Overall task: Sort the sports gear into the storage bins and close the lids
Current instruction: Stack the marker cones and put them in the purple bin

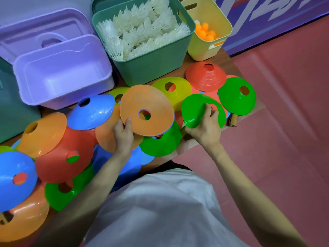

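Note:
Several disc cones in orange, blue, green, red and yellow lie heaped across the table. My left hand (123, 133) grips the rim of an orange disc cone (156, 107), lifted and tilted above the pile, with a blue one stacked beneath it. My right hand (207, 125) holds a green disc cone (193, 111) by its edge, fingers near its centre hole. An empty purple bin (60, 75) stands behind the pile at the left, with its purple lid (35, 34) leaning behind it.
A green bin (151, 63) full of white shuttlecocks (142, 31) stands at the back centre. A yellow bin (213, 49) beside it holds orange balls (204, 31). The table edge (249, 118) runs diagonally at right, above red floor (284, 139). A teal container (10, 111) sits far left.

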Motion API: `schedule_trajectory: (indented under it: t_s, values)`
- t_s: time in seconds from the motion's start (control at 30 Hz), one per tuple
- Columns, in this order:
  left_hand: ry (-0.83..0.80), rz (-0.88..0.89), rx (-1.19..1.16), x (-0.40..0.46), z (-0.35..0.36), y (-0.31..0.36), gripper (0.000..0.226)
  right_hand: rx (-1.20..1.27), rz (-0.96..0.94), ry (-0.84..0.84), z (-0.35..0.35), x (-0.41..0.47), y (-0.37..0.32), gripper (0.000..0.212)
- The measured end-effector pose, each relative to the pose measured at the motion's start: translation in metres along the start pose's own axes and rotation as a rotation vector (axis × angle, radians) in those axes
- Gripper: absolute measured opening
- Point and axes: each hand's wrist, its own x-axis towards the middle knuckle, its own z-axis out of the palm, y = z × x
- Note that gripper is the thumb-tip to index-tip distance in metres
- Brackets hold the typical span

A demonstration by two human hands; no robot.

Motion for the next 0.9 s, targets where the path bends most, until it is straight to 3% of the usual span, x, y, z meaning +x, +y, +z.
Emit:
schedule_trajectory:
  t_s: [0.13, 0.3, 0.4, 0.5, 0.7, 0.9]
  values:
    - [-0.038, -0.001, -0.015, -0.003, -0.013, -0.001, 0.018, 0.309, -0.175, 0.081, -0.007, -0.012, -0.020, 0.088]
    - [-0.134, -0.043, -0.082, -0.009, -0.022, 0.005, 0.014, 0.572, -0.241, 0.168, -0.006, -0.021, -0.046, 0.048]
    - [-0.169, -0.068, -0.126, -0.013, -0.026, 0.008, 0.016, 0.649, -0.161, 0.200, 0.000, -0.026, -0.055, 0.032]
    - [-0.203, -0.105, -0.175, -0.018, -0.030, 0.008, 0.014, 0.639, -0.068, 0.127, 0.010, -0.031, -0.059, 0.024]
    - [-0.279, -0.166, -0.255, -0.020, -0.043, 0.007, 0.026, 0.472, -0.067, 0.007, 0.024, -0.049, -0.066, 0.038]
    - [-0.330, -0.204, -0.242, -0.023, -0.050, 0.009, 0.028, 0.227, -0.084, 0.062, 0.039, -0.058, -0.067, 0.051]
